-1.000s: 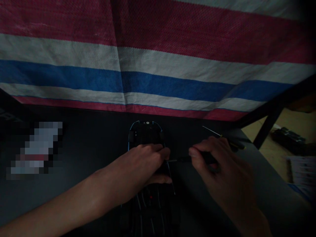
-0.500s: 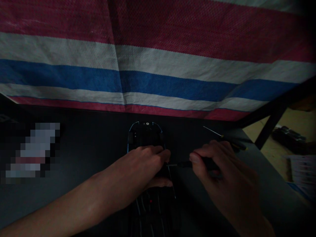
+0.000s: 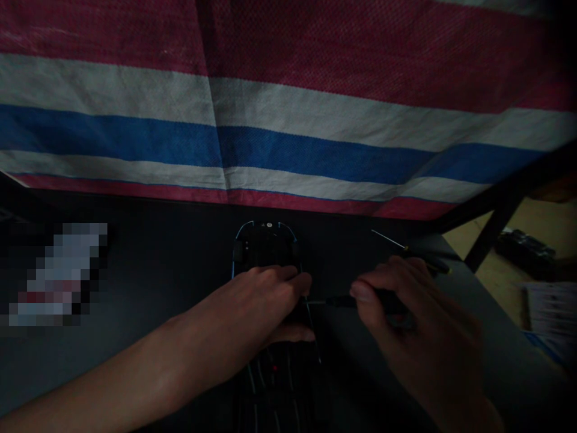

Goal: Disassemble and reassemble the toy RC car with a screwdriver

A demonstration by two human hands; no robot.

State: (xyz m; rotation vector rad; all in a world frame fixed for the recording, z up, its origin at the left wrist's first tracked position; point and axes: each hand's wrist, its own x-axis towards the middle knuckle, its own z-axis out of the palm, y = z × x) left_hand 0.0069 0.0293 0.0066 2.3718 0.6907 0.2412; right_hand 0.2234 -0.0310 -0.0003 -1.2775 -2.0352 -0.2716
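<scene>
A: What is held by the right hand (image 3: pixel 406 313)?

B: A dark-handled screwdriver (image 3: pixel 340 302). Its handle is clamped between the thumb and the curled fingers, and its thin shaft is pointed away from them, toward the left fingertips.

A: And where is the blue-edged dark casing (image 3: pixel 265 243) placed?

B: Under the left hand (image 3: pixel 270 304). Its rounded end is seen just beyond the left knuckles, and a small red spot (image 3: pixel 274 367) is seen on the near side of the thumb.

A: Is it gripped?

B: The left thumb and index finger are set apart, with the palm laid over the casing. Whether it is clamped by the hidden fingers cannot be told.

A: Is it touched by the shaft's tip?

B: The tip is seen at its edge, just beside the left index finger; contact cannot be made out.

A: What else is found around the fingers?

B: A second screwdriver (image 3: pixel 433 263) is laid on the dark table (image 3: pixel 157 258), just beyond the right knuckles. Farther beyond all the fingers, a striped sheet (image 3: pixel 270 144) is hung.
</scene>
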